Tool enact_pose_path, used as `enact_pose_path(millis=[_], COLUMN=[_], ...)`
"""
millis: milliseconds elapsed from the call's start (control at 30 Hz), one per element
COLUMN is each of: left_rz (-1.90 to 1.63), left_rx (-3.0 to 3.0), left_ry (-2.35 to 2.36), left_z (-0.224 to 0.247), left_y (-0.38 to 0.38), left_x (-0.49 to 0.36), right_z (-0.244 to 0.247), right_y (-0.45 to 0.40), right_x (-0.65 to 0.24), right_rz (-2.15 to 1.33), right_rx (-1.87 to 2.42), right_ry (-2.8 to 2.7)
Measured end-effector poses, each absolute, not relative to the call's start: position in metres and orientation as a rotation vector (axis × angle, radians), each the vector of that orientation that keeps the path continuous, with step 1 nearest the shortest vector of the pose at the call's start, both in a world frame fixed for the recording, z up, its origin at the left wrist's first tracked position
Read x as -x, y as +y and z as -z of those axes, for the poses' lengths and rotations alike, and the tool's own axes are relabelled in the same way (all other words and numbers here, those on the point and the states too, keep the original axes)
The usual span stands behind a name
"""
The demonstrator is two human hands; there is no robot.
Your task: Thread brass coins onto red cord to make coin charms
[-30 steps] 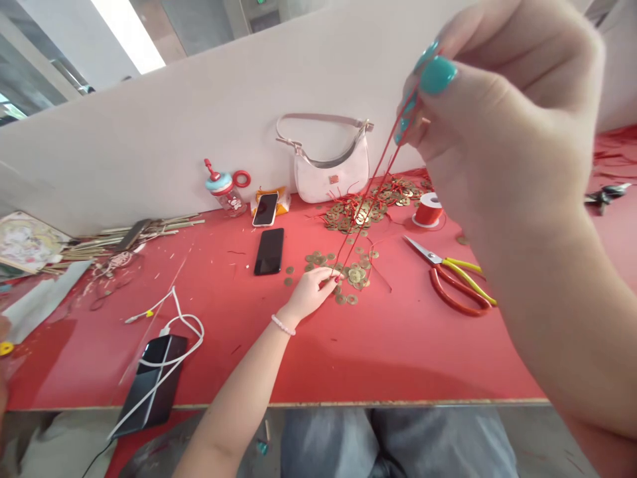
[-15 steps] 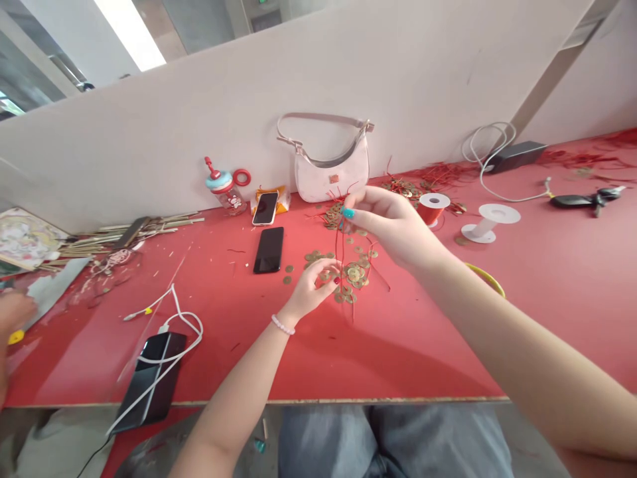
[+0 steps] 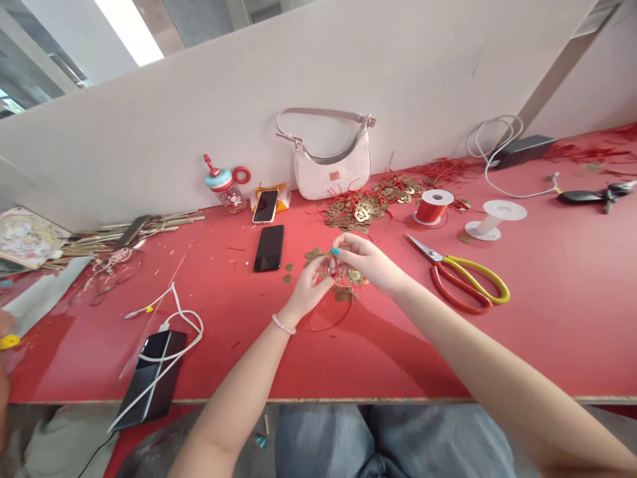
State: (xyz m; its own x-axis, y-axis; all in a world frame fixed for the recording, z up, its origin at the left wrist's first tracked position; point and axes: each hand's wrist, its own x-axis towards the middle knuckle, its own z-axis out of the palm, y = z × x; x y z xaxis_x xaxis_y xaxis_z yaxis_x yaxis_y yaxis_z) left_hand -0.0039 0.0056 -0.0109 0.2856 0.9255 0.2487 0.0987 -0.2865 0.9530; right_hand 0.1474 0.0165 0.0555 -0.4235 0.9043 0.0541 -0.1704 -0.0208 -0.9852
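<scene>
My left hand [image 3: 309, 287] and my right hand [image 3: 365, 262] meet above the middle of the red table. Both are closed, fingertips pinched close together on a thin red cord [image 3: 328, 328], which hangs below them in a loose loop. Whether a coin sits between the fingertips is too small to make out. Just beneath and behind the hands lie loose brass coins with holes [image 3: 344, 293], partly hidden by the fingers. Farther back is a pile of coins tied with red cord [image 3: 362, 210].
Scissors [image 3: 450, 271] lie right of my right arm, near a red cord spool [image 3: 430, 208] and a white spool [image 3: 496, 220]. Phones [image 3: 269, 249], a handbag [image 3: 332, 171] and a cup [image 3: 226, 189] stand behind. A power bank with cable [image 3: 154, 378] is front left; another person's hand [image 3: 6, 323] shows far left.
My right hand has come down and towards me to my left hand. The cord, stretched upright before, now hangs in a loop. The scissors and far coin pile are uncovered.
</scene>
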Motion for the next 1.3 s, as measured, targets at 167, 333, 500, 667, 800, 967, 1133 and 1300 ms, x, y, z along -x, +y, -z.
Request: enact_pose_path(millis=[167, 333, 500, 667, 800, 967, 1133, 1300], left_rz=[-1.025, -0.998, -1.312, -1.738, -2.017, -2.103, -1.821, -1.364], left_rx=[-1.652, -1.492, -1.319, -1.01, -0.882, -0.898, -1.276, -2.061], left_ry=[0.917, 0.898, 0.935, 1.005, 0.991, 0.945, 1.132, 1.158], left_z=[0.004, -0.001, -0.003, -0.01, -0.022, -0.028, -0.012, 0.002], left_y=[0.005, 0.003, 0.008, 0.016, 0.017, 0.016, 0.013, 0.002], left_x=[0.005, 0.005, 0.007, 0.017, 0.027, 0.03, 0.024, 0.017], right_z=[-0.042, -0.043, -0.053, -0.078, -0.111, -0.133, -0.091, -0.03], right_y=[0.018, 0.018, 0.016, 0.013, 0.007, 0.003, 0.02, 0.028], right_x=[-0.148, -0.157, -0.173, -0.203, -0.237, -0.263, -0.242, -0.201], right_rz=[-1.498, -1.428, -1.503, -1.408, -1.116, -0.885, -0.601, -0.564], right_rx=[0.853, 0.862, 0.861, 0.929, 0.92, 1.119, 1.479, 1.646], right_ry=[-1.444, -1.411, -1.386, -1.468, -1.375, -1.309, -1.868, -2.286])
